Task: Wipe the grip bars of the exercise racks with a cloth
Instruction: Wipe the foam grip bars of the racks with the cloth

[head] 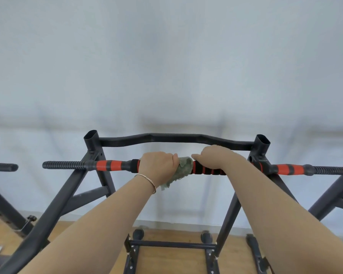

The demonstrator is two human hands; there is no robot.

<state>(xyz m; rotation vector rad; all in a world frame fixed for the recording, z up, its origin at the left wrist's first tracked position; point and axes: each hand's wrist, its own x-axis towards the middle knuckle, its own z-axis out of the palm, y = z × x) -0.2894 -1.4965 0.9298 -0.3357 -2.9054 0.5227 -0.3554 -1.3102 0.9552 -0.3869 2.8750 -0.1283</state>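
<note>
A black exercise rack stands before me, its horizontal grip bar (pixel 111 165) banded in red and black foam, with ribbed black ends. My left hand (pixel 158 165) is closed around the middle of this bar, holding a green cloth (pixel 181 172) wrapped on it; the cloth's loose end hangs below the bar. Just right of the cloth, my right hand (pixel 216 156) grips the black-and-red foam section (pixel 208 171). A thin bracelet circles my left wrist.
A curved black upper bar (pixel 174 137) runs behind the grip bar between two open tube posts. Further racks stand at the left (pixel 2 167) and right (pixel 333 196) edges. The rack's feet rest on a wooden floor (pixel 166 260) by a pale wall.
</note>
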